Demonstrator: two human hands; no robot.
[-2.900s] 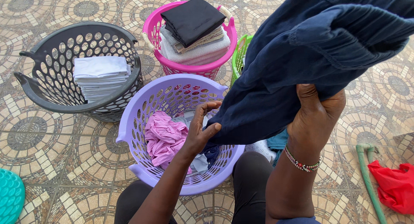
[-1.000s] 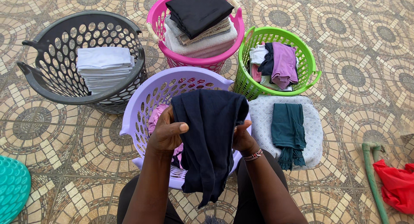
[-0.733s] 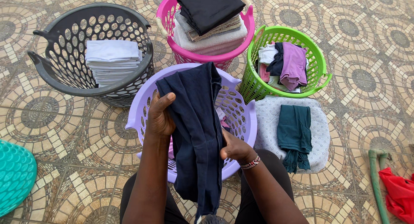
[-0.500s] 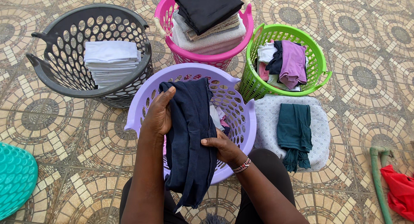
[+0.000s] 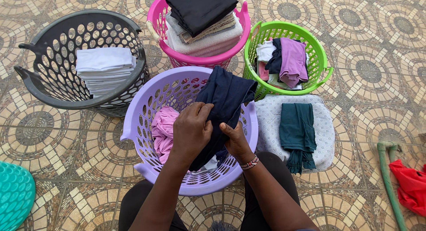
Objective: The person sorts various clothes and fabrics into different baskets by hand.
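Observation:
A dark navy garment [image 5: 224,102], folded into a narrow strip, hangs over the lilac laundry basket [image 5: 146,106]. My left hand [image 5: 191,129] grips its middle from the left. My right hand [image 5: 236,141], with a beaded bracelet at the wrist, pinches it from the right. Inside the lilac basket lies a crumpled pink cloth [image 5: 163,129], with more pieces hidden under the garment and my hands.
A black basket [image 5: 42,86] with a stack of folded white cloths stands at the left. A pink basket [image 5: 157,22] holds folded pieces, a green basket [image 5: 319,66] mixed clothes. A teal garment [image 5: 298,126] lies on a pale mat. A red cloth [image 5: 410,184] and green hose lie right.
The navy garment was held wide and high; both hands have since folded it lengthwise and lowered it over the lilac basket, closing in on its middle.

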